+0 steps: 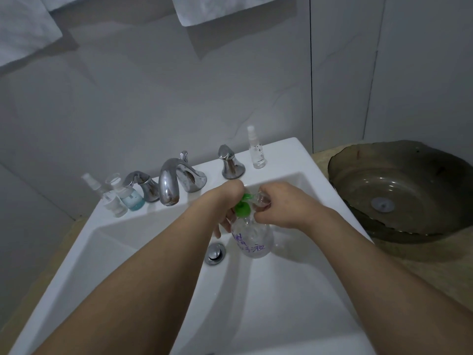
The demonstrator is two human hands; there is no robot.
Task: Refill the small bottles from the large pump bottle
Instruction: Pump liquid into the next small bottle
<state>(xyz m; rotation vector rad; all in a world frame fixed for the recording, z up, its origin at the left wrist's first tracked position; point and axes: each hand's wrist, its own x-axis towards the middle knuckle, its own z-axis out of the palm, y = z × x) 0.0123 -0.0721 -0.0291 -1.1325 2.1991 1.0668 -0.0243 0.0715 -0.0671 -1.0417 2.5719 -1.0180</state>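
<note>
Our left hand (226, 201) hides most of the green pump top (242, 208), its fingers curled round the neck of the large pump bottle (252, 237). Our right hand (280, 203) pinches a small clear bottle (262, 199), mostly covered, at the spout. The large bottle, clear with purple writing, stands in the white sink (268, 290).

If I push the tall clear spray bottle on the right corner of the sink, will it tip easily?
Probably yes: the spray bottle is tall and narrow, standing upright. It looks like light plastic. It stands near the sink rim's corner, so it might fall off.
</note>
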